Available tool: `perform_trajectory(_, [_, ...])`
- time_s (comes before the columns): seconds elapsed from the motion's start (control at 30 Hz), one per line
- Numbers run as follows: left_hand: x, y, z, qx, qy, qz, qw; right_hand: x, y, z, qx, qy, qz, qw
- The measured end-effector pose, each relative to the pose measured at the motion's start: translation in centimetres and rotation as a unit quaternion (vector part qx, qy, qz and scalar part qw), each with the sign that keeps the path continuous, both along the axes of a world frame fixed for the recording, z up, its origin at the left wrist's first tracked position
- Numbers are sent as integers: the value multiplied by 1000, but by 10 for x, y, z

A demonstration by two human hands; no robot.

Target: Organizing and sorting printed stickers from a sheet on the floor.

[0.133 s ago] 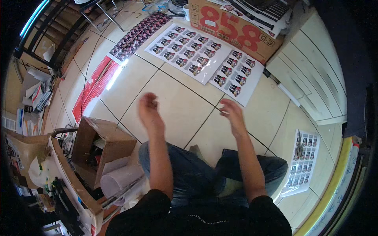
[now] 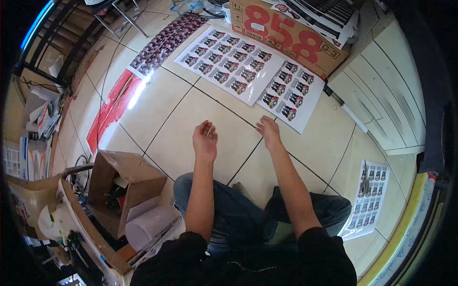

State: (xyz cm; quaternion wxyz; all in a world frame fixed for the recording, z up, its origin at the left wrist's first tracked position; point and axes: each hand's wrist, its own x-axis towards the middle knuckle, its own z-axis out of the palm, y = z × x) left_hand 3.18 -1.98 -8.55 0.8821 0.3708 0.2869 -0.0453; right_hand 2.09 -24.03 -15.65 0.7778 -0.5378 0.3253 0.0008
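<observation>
My left hand [image 2: 205, 140] is held above the floor in front of my left knee, palm turned up, its fingers loosely curled and a little apart. A small pale sliver shows at its fingers; whether it is an object I cannot tell. My right hand [image 2: 268, 132] hovers to the right of it, its bent fingers apart and nothing visible in them. Beyond the right hand lies a sheet of printed stickers [image 2: 307, 107], partly under a larger sticker sheet [image 2: 250, 97]. To my right, scissors [image 2: 365, 183] rest on another sticker sheet [image 2: 355, 229].
A cardboard carton [image 2: 291, 31] with papers on top stands behind the sheets, beside a white drawer cabinet [image 2: 381, 86]. An open cardboard box [image 2: 138, 183] and a translucent cylinder [image 2: 150, 226] are at my left. A red sheet [image 2: 112, 107] lies on the tiled floor [image 2: 210, 102].
My left hand has moved right and slightly nearer to me, turning palm up. My right hand has shifted a little to the left. The view has tilted slightly.
</observation>
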Motion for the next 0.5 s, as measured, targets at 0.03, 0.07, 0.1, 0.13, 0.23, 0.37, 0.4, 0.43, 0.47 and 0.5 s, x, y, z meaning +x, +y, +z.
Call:
perform_trajectory(0.03, [8, -6, -15, -11, 5, -36, 999, 22, 2, -17, 53, 23, -47, 997])
perform_trajectory(0.07, [14, -13, -28, -25, 2, -74, 997, 41, 3, -30, 102, 52, -101, 988])
perform_trajectory(0.1, [19, -21, -38, -23, 9, -69, 997, 58, 1, -39, 105, 46, -93, 989])
perform_trajectory(0.13, [22, -27, -46, 17, 8, -103, 995, 75, 1, -45, 99, 80, -113, 985])
perform_trajectory(0.23, [23, -42, -51, 79, 25, -160, 984, 105, 3, -45, 100, 119, -129, 979])
perform_trajectory(0.37, [18, -47, -45, 131, 35, -224, 965, 95, 12, -26, -19, 55, -73, 996])
perform_trajectory(0.4, [21, -44, -44, 104, 36, -203, 973, 79, 18, -19, 9, -24, -69, 997])
perform_trajectory(0.43, [24, -44, -45, 73, 36, -181, 980, 60, 22, -12, 37, -110, -65, 991])
perform_trajectory(0.47, [28, -44, -46, 69, 31, -183, 980, 28, 37, -5, -12, -122, -60, 991])
perform_trajectory(0.5, [29, -39, -50, 91, 55, -176, 979, -9, 50, 1, 2, -109, -14, 994])
